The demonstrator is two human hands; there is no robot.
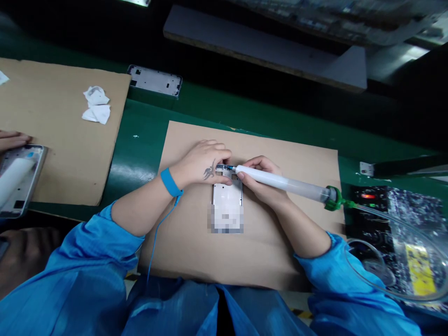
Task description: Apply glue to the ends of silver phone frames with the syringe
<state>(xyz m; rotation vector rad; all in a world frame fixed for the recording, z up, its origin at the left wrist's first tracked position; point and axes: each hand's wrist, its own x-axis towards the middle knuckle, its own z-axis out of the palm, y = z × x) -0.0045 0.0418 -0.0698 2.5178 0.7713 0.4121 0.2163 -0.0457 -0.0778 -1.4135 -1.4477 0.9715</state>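
A silvery phone frame (227, 198) lies on the brown cardboard sheet (189, 247), its near end blurred out. My left hand (210, 163) grips its far left corner, thumb over the frame and fingers curled at the far edge. A wristband with a thin blue cord circles that wrist. In my right hand (264, 179) is a white dispensing syringe (290, 183), held like a pen and slanting left. Its blue tip (231, 167) is at the far end of the frame; whether it touches is too small to tell. A green cap and clear tube are at the syringe's rear.
Another phone frame (156, 80) lies on the green table at the back left. Crumpled white tissues (96, 105) rest on a second cardboard sheet (70, 163). A co-worker's hand (12, 140) touches a frame at far left. A dark box (371, 210) with lights stands right.
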